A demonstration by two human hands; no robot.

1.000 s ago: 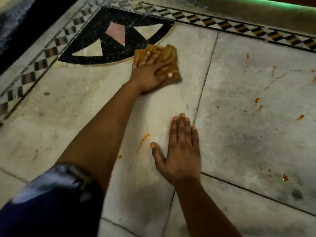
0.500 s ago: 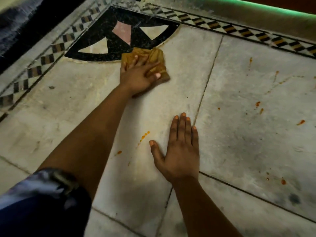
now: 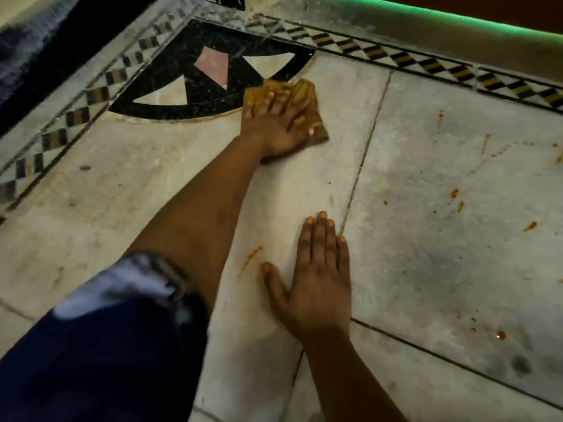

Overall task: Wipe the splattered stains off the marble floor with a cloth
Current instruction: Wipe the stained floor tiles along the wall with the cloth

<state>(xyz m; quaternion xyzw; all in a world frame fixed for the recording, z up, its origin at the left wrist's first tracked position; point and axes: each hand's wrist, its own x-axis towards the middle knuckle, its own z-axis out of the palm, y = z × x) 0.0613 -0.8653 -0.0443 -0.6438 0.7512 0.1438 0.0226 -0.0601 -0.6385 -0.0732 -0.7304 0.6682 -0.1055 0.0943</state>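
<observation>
A crumpled mustard-yellow cloth (image 3: 304, 94) lies on the pale marble floor (image 3: 426, 263) at the right tip of a black inlay. My left hand (image 3: 274, 129) presses down on it with fingers spread, the arm reaching in from the lower left. Flat on the marble nearer to me rests my right hand (image 3: 315, 284), fingers together and holding nothing. An orange streak (image 3: 252, 257) sits just left of that hand. More orange splatters (image 3: 454, 193) dot the slab to the right, with a red drop (image 3: 500, 335) lower down.
A black fan-shaped inlay (image 3: 182, 86) with pink and white triangles fills the far corner. A checkered border strip (image 3: 426, 63) runs along the back and left sides. Behind it rises a step with a green light strip (image 3: 457, 19). Dark grout lines cross the slabs.
My left hand slid the cloth left onto the inlay's edge, then back right toward its tip. The right hand stayed planted in place.
</observation>
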